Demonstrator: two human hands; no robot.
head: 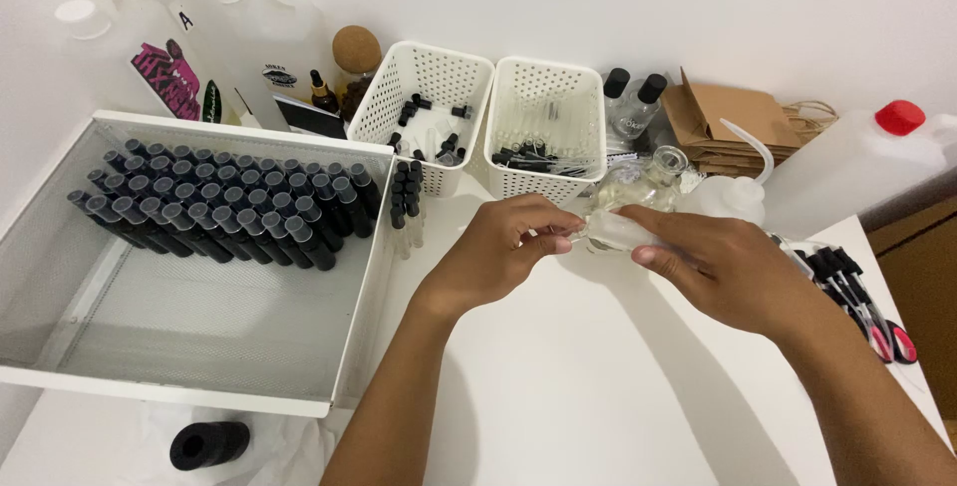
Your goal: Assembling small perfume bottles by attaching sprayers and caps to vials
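Lying between the two hands, above the middle of the white tabletop (598,386), a small clear cylindrical vial (610,231) is held with its long axis running left to right.

- Right hand (713,265): closed around the vial's right portion, thumb on the near side, fingers wrapped over the far side.
- Left hand (498,252): fingertips pinched at the vial's left end; what, if anything, is held in that pinch cannot be told. Both hands are in contact with the vial, neither nearer than the other.
- Clear round glass bottle with open neck (648,179): standing just beyond the vial, on the far side.
- White wire-mesh tray (199,326): at left, its far part filled with rows of dark, black-capped vials (219,209).
- Short row of black-capped vials (406,202): standing just right of the tray.
- Two white perforated plastic baskets (543,97): at the far centre, holding small black caps and clear pieces.
- White squeeze bottle with bent spout (733,192): far right of the hands.
- Large translucent jug with red cap (857,162): far right.
- Black droppers (842,282): lying at the right edge.
- Black cylindrical roll (207,444): near left, below the tray.
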